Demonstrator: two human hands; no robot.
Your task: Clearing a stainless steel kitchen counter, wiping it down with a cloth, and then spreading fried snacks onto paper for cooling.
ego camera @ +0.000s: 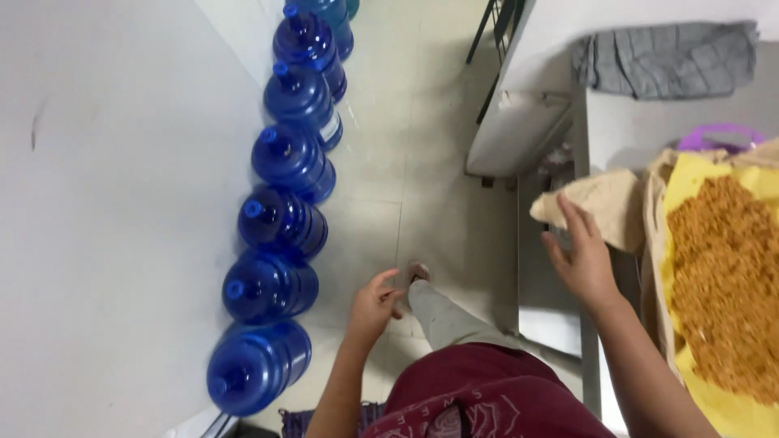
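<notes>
My right hand (580,255) is raised with fingers spread, touching the edge of a beige cloth (596,203) that hangs off the right side. Beside it lies a yellow sheet (690,174) covered with a heap of orange-brown crumbly grains (726,284). My left hand (373,304) hangs low over the tiled floor (406,162) with its fingers loosely curled and nothing visible in it. Below it show my grey trouser leg (442,320) and maroon shirt (479,389).
Several blue water jugs (280,223) stand in a row along the white wall (105,203) on the left. A white counter edge (519,130) and a grey folded cloth (669,57) are at the upper right. A purple handle (718,134) peeks behind the sheet.
</notes>
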